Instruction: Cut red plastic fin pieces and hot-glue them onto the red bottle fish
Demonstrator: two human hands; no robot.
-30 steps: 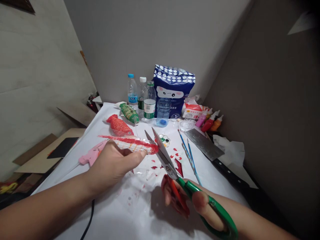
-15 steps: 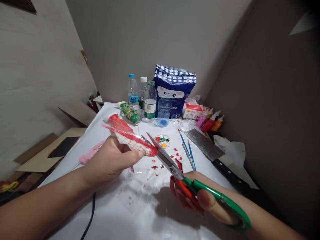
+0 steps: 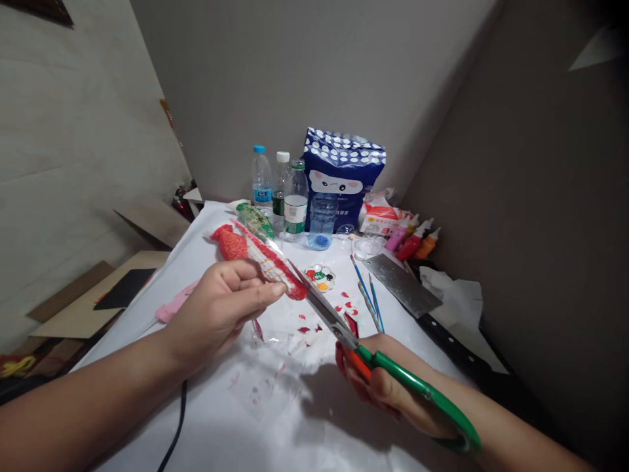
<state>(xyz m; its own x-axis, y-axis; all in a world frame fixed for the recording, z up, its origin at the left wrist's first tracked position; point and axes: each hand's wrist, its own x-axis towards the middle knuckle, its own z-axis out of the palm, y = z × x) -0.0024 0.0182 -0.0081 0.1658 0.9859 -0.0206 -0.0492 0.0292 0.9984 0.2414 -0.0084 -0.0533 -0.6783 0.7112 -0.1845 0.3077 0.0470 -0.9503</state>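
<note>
My left hand [image 3: 230,298] pinches a painted clear-plastic piece [image 3: 269,262], red along its edges with a white middle and thin orange lines. My right hand [image 3: 373,377] grips a pair of scissors [image 3: 339,321] with green and orange handles. The blades are nearly together, their tips at the red lower right end of the piece. Behind my left hand lies a red foam-net bundle [image 3: 230,242], and beyond it a green one [image 3: 254,219]. A flower-shaped paint palette [image 3: 322,276] sits past the blades. Clear plastic scraps [image 3: 268,387] lie on the white-covered table [image 3: 226,432] below.
Several bottles [image 3: 295,213] and a blue bag [image 3: 344,174] stand at the back. Paintbrushes [image 3: 376,301] and a cleaver [image 3: 405,285] lie on the right, with paint tubes [image 3: 413,242] behind. Small red cut pieces [image 3: 347,305] dot the middle. A black cable [image 3: 177,426] crosses the front left.
The scissor blades have closed from apart to nearly together at the piece's end. My left hand has tilted the piece so its far end points higher, showing more of the red bundle.
</note>
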